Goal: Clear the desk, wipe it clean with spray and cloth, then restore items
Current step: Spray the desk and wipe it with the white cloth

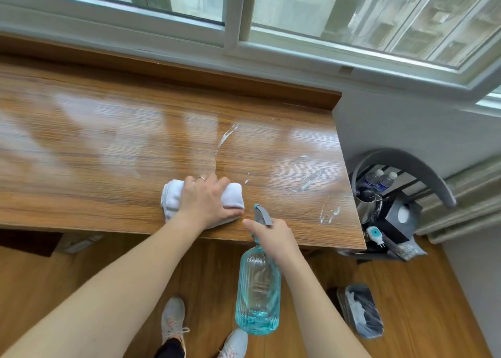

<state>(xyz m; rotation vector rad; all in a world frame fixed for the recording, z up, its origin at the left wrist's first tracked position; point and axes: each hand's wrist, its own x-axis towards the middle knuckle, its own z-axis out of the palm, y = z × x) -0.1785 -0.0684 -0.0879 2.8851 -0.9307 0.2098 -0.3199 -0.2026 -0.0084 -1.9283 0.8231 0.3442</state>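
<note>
The wooden desk (108, 146) stretches across the view under a window, with nothing standing on it but the cloth. White streaks of spray (309, 180) lie on its right part. My left hand (207, 200) presses down on a folded white cloth (172, 197) near the desk's front edge, fingers curled over it. Just to the right, my right hand (273, 235) grips the neck of a ribbed blue spray bottle (257, 292), finger by the grey trigger. The bottle hangs below the desk's front edge, over the floor.
A grey chair (433, 176) at the desk's right end holds water bottles (379, 180), a kettle, a black tissue box (401, 216) and a plug. A small bin (363, 314) stands on the wooden floor. My shoes (173, 319) are below.
</note>
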